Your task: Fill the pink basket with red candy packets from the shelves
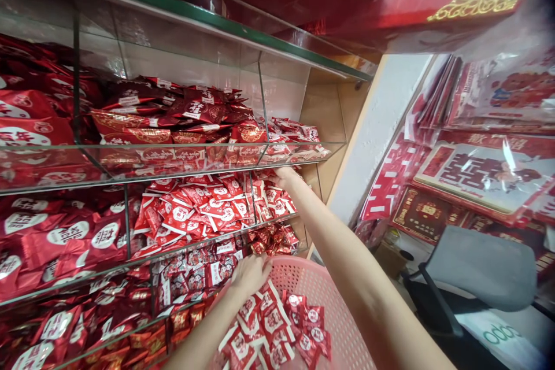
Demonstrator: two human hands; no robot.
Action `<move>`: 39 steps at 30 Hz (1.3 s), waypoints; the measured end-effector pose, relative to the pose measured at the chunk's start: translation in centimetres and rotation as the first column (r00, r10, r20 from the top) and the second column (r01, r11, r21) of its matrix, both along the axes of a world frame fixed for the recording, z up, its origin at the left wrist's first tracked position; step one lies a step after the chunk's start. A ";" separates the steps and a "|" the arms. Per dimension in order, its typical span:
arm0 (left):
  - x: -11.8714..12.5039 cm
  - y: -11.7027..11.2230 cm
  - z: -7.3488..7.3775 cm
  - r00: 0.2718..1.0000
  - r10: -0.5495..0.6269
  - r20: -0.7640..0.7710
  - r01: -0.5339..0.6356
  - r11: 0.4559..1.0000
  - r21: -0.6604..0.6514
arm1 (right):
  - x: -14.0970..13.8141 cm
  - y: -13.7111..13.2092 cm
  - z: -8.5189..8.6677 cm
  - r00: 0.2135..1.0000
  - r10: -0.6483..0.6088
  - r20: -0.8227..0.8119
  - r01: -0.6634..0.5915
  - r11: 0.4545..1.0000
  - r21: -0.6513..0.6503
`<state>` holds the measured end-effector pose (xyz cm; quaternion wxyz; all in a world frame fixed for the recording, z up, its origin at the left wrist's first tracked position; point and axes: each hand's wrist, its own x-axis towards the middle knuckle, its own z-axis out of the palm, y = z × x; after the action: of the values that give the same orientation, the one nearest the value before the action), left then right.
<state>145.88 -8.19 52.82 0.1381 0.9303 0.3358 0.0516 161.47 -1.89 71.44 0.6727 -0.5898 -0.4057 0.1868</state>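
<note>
glass shelves [303,147]: right hand [286,177] in 囍 sachets [203,208], left hand [249,274] grips basket [333,292]

Our right hand [286,176] had little room. The glass shelf [303,153] lay close above it, a glass divider [252,196] stood just to its left and the wooden side wall [321,176] to its right. Heaped red packets [203,208] filled the space beneath and ahead, so only the way back along the arm was open air. Our left hand [249,274] had the pink basket [323,286] it gripped beneath it and the packed lower shelves [186,277] just ahead.
</note>
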 end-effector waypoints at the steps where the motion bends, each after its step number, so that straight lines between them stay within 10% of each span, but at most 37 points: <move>1: 0.0 0.0 0.0 1.000 0.004 0.001 -0.004 1.000 0.000 | 0.1 -0.6 0.0 0.999 0.023 -0.042 -0.023 1.000 -0.004; 13: 0.1 0.2 -0.9 1.000 -0.016 0.018 0.015 0.998 0.063 | -1.1 -10.9 -3.5 0.868 0.306 -0.392 -0.255 0.951 0.177; 19: 0.1 0.3 -1.1 0.999 -0.041 0.001 0.041 0.996 0.081 | -2.4 -17.6 -8.6 0.809 0.361 -0.465 -0.403 0.915 0.009; 23: 0.0 0.2 -0.9 0.998 -0.056 -0.008 0.057 0.997 0.055 | -3.2 -20.6 -12.4 0.725 0.388 -0.569 -0.572 0.800 -0.182; 30: 0.2 0.3 -0.8 0.998 -0.057 -0.030 0.060 0.994 0.086 | -5.9 -20.2 -16.8 0.650 0.460 -0.604 -0.733 0.589 -0.340; 39: 0.4 0.3 -1.0 0.998 -0.051 -0.032 0.054 0.991 0.119 | -11.6 -18.6 -22.1 0.755 0.348 -0.556 -0.606 0.695 -0.387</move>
<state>146.24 -7.87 51.86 0.0783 0.9461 0.3095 0.0544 149.91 -20.48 49.35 0.4743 -0.5672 -0.3144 0.5954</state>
